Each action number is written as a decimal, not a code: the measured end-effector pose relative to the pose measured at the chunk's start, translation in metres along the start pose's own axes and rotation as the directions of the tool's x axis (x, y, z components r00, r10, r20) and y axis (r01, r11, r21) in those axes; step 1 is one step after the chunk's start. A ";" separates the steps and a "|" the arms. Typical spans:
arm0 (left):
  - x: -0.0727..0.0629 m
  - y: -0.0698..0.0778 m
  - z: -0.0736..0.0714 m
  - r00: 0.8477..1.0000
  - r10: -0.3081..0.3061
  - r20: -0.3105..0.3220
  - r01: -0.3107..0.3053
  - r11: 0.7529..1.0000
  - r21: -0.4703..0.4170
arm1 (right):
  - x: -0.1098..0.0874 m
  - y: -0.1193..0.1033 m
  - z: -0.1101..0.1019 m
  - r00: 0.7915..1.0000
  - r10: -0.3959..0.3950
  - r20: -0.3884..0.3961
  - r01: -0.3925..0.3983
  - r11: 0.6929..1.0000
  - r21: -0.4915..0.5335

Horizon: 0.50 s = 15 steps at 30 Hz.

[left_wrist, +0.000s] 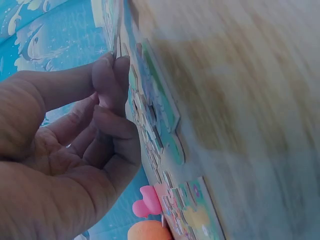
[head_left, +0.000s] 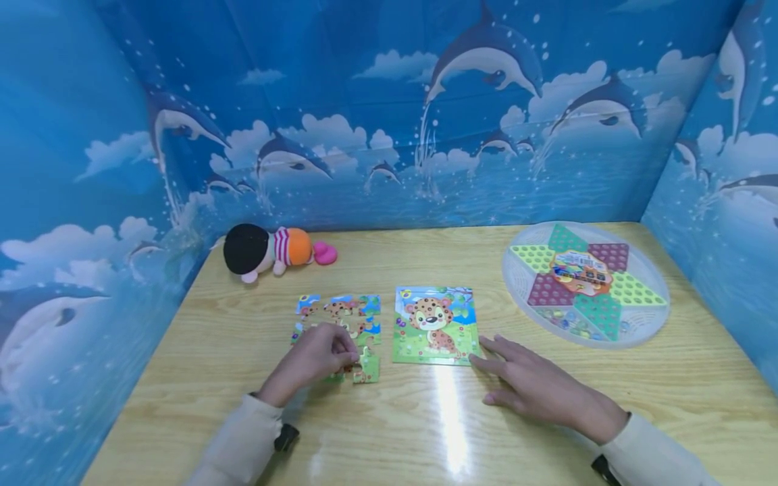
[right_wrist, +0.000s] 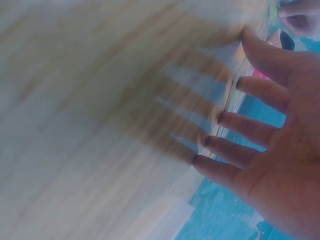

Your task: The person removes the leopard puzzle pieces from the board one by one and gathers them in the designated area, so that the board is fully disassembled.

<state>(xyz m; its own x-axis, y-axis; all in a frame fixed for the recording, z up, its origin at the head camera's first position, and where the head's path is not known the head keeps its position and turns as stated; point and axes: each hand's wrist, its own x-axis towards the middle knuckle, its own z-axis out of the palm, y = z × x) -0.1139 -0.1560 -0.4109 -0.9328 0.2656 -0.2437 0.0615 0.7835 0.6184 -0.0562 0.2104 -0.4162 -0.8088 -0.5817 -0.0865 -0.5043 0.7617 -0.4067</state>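
Note:
A jigsaw puzzle (head_left: 366, 307) with a spotted cub lies left of centre in the head view, gaps showing between some pieces. Over its lower part, my left hand (head_left: 319, 354) pinches with thumb and fingertips at a puzzle piece, which the fingers mostly hide. The left wrist view shows the fingers (left_wrist: 117, 122) curled close against the pieces (left_wrist: 160, 90). A square picture card (head_left: 434, 324) of the whole cub lies to the right. My right hand (head_left: 535, 385) rests with spread fingers on the table, fingertips at the card's lower right edge.
A doll (head_left: 267, 253) with black hair and an orange bottom lies at the back left. At the back right sits a round Chinese checkers board (head_left: 653, 317) with marbles in it. Dolphin-print cloth walls (head_left: 365, 101) border the wooden table (head_left: 389, 432).

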 end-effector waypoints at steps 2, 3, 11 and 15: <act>0.000 0.001 0.000 1.000 -0.002 -0.007 0.002 1.000 0.014 | 0.000 0.000 0.000 1.000 -0.004 0.001 0.004 1.000 0.005; -0.001 0.001 0.000 1.000 -0.003 -0.011 0.004 1.000 0.017 | 0.001 0.000 0.000 1.000 -0.006 0.002 0.006 1.000 0.007; -0.012 0.006 0.000 0.994 0.040 -0.100 -0.032 0.996 0.080 | -0.002 0.001 -0.003 1.000 -0.017 -0.023 0.017 1.000 -0.015; -0.025 0.012 0.000 0.984 0.072 -0.163 -0.047 0.987 0.153 | -0.008 -0.001 -0.012 0.998 -0.002 -0.070 0.001 1.000 -0.012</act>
